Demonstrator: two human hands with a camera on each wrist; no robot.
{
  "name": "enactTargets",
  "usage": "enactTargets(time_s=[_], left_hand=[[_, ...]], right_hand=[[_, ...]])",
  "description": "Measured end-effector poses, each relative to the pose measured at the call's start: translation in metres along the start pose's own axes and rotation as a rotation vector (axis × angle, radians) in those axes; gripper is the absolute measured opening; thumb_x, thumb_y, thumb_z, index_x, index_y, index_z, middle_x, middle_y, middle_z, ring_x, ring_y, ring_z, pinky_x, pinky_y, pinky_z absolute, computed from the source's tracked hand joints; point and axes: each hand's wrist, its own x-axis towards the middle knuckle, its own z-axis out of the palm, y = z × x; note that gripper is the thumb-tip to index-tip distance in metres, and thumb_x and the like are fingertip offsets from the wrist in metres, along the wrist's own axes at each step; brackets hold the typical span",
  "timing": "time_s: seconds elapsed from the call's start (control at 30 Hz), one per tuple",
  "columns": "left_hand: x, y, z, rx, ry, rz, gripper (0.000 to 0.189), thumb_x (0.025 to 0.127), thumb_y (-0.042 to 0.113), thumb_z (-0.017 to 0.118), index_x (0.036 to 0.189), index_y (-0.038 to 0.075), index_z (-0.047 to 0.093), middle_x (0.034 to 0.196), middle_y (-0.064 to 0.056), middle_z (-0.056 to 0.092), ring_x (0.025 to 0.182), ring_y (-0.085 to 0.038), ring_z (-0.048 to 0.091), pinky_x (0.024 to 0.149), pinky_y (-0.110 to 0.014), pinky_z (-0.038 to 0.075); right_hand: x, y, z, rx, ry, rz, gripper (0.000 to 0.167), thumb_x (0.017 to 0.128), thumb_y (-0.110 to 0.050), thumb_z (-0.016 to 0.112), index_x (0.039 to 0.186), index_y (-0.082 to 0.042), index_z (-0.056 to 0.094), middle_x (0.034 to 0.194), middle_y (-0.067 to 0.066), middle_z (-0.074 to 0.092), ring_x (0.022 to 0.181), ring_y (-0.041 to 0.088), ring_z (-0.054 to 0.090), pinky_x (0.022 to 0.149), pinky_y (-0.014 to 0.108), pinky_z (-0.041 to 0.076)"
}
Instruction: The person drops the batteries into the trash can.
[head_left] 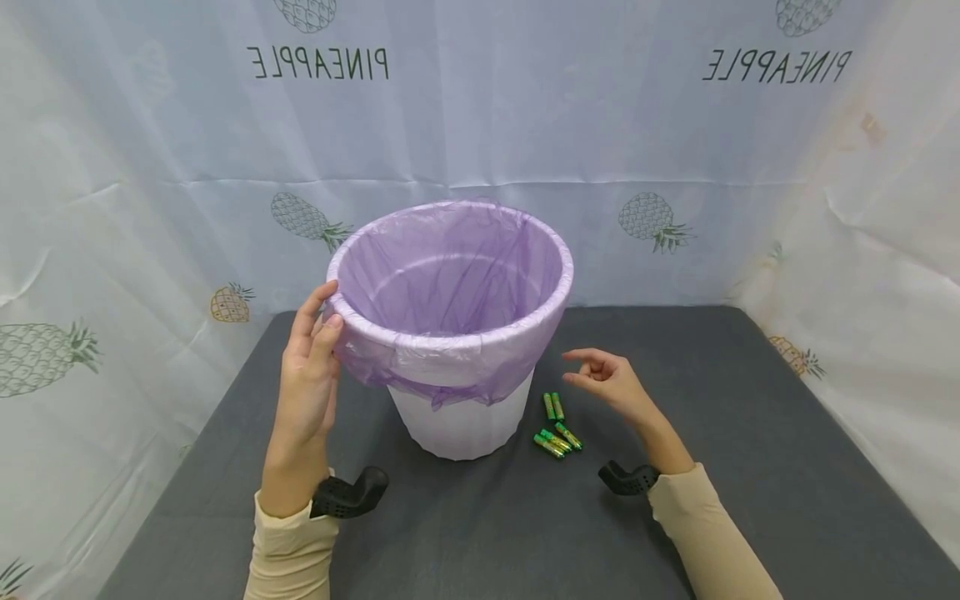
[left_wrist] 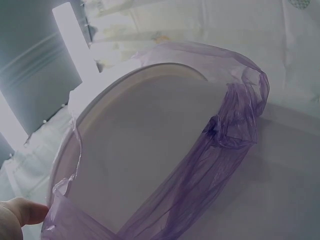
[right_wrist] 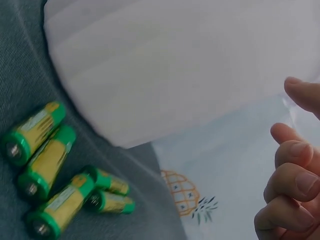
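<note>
A white trash can point(head_left: 461, 425) stands on the table, lined with a thin purple garbage bag point(head_left: 450, 292) folded over its rim. At the left side of the rim my left hand point(head_left: 303, 375) holds on with thumb and fingers. The left wrist view shows the thumb point(left_wrist: 30, 212) against the rim beside the crumpled bag edge. To the right of the can, my right hand point(head_left: 607, 379) hovers with thumb and index finger apart and the other fingers curled, holding nothing. Several green and yellow batteries point(head_left: 557, 435) lie on the table between the can and that hand.
The dark grey table point(head_left: 660, 550) bears the can and batteries. A white curtain point(head_left: 480, 100) with pineapple prints surrounds it at the back and sides. Black wrist mounts point(head_left: 348, 496) sit on both wrists. In the left wrist view, bright light tubes point(left_wrist: 75, 42) show overhead.
</note>
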Motion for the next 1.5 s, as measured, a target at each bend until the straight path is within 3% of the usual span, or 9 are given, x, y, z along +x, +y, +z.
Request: enactTargets(time_s=[0.27, 0.5, 0.97, 1.5], left_hand=[[0.001, 0.001, 0.001, 0.005, -0.003, -0.005, 0.037, 0.1, 0.009, 0.042, 0.135, 0.021, 0.045, 0.105, 0.007, 0.057, 0.092, -0.004, 0.054, 0.085, -0.019, 0.043], [0.002, 0.001, 0.002, 0.001, -0.017, -0.004, 0.037, 0.1, 0.009, 0.042, 0.136, 0.02, 0.045, 0.104, 0.007, 0.057, 0.093, -0.004, 0.054, 0.086, -0.02, 0.043], [0.001, -0.001, 0.001, -0.004, -0.015, -0.003, 0.037, 0.1, 0.009, 0.042, 0.135, 0.02, 0.046, 0.104, 0.007, 0.057, 0.092, -0.004, 0.054, 0.086, -0.02, 0.043], [0.001, 0.0, 0.0, -0.014, -0.01, 0.009, 0.037, 0.1, 0.009, 0.042, 0.135, 0.02, 0.046, 0.104, 0.006, 0.057, 0.091, -0.004, 0.054, 0.083, -0.019, 0.044]], right_hand=[[0.001, 0.018, -0.002, -0.025, -0.104, 0.088, 0.043, 0.09, -0.007, 0.064, 0.127, 0.012, 0.053, 0.066, -0.011, 0.055, 0.055, 0.0, 0.039, 0.054, 0.023, 0.037], [0.001, 0.033, -0.004, -0.057, -0.141, 0.13, 0.044, 0.088, -0.008, 0.067, 0.126, 0.011, 0.054, 0.067, -0.01, 0.053, 0.056, -0.001, 0.04, 0.056, 0.021, 0.038], [0.0, 0.061, -0.006, -0.064, -0.218, 0.131, 0.047, 0.083, -0.003, 0.07, 0.124, 0.013, 0.054, 0.068, -0.013, 0.055, 0.057, -0.004, 0.042, 0.053, 0.018, 0.038], [0.001, 0.07, -0.002, -0.106, -0.279, 0.217, 0.055, 0.08, -0.008, 0.075, 0.127, 0.01, 0.054, 0.067, -0.009, 0.049, 0.055, -0.002, 0.04, 0.056, 0.018, 0.038]])
